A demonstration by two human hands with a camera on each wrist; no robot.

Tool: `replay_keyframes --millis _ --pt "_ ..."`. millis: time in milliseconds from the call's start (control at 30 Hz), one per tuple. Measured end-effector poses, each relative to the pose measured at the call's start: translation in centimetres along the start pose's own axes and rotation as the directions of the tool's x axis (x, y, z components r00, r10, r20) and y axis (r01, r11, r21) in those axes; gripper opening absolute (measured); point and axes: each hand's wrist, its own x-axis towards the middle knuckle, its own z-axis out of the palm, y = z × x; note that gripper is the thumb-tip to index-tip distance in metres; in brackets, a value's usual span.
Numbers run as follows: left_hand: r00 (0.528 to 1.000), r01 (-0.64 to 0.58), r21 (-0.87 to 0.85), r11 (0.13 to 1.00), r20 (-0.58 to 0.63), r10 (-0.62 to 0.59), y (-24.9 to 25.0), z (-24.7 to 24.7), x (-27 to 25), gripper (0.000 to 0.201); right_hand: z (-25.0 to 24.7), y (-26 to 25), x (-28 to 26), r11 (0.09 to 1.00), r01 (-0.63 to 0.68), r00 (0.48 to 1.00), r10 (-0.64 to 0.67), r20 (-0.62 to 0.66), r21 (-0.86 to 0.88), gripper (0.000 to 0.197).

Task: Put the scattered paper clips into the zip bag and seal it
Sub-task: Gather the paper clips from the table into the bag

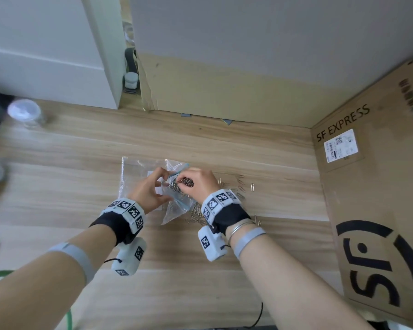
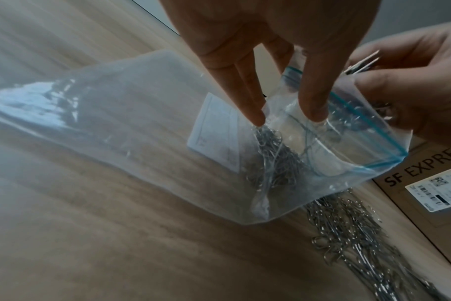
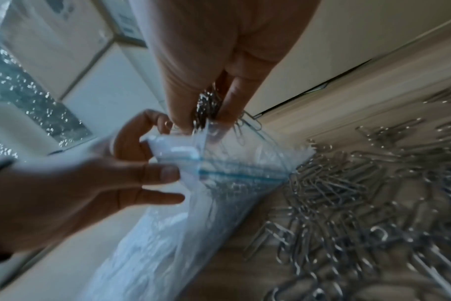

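Both forearms reach in; the left hand [image 1: 150, 191] pinches the zip bag [image 2: 283, 163] mouth apart, while the right hand [image 1: 196, 181], just beside it, clutches a bunch of paper clips [image 3: 206, 106] over the opening. More loose clips [image 3: 348, 203] lie on the tabletop [image 1: 57, 163] beneath the right wrist.

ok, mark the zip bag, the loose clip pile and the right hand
zip bag [image 2: 379, 130], left wrist view, blue zip strip at the mouth.
loose clip pile [image 3: 361, 203], right wrist view, middle of the heap.
right hand [image 1: 196, 181], head view, back of hand.
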Motion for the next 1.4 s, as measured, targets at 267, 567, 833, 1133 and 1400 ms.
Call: replay_keyframes --millis 267,567,833,1133,1400 --pt "0.999 0.031 -0.056 0.998 -0.031 -0.032 0.2 -0.8 -0.6 0.049 -1.4 0.4 -0.2 0.985 -0.134 0.991 0.135 -0.007 0.111 0.019" --pt "0.992 0.073 -0.107 0.992 -0.092 -0.083 0.1 -1.6 -1.0 0.064 0.3 3.0 0.1 0.898 -0.417 0.880 0.438 0.183 -0.142 0.020" --pt "0.980 0.065 -0.160 0.985 -0.176 -0.093 -0.2 -2.8 -1.1 0.065 -1.5 1.2 -1.0 0.939 -0.186 0.980 0.199 -0.015 0.288 0.019" --pt "0.969 0.069 -0.230 0.971 -0.215 -0.120 -0.1 -2.5 -1.4 0.066 -1.4 6.2 -1.4 0.922 -0.351 0.922 0.370 0.110 -0.163 0.045" --pt "0.965 0.113 -0.285 0.952 -0.198 -0.174 -0.4 -1.4 -0.7 0.062 0.6 6.1 -2.6 0.878 -0.099 0.914 0.266 0.305 -0.469 0.094"
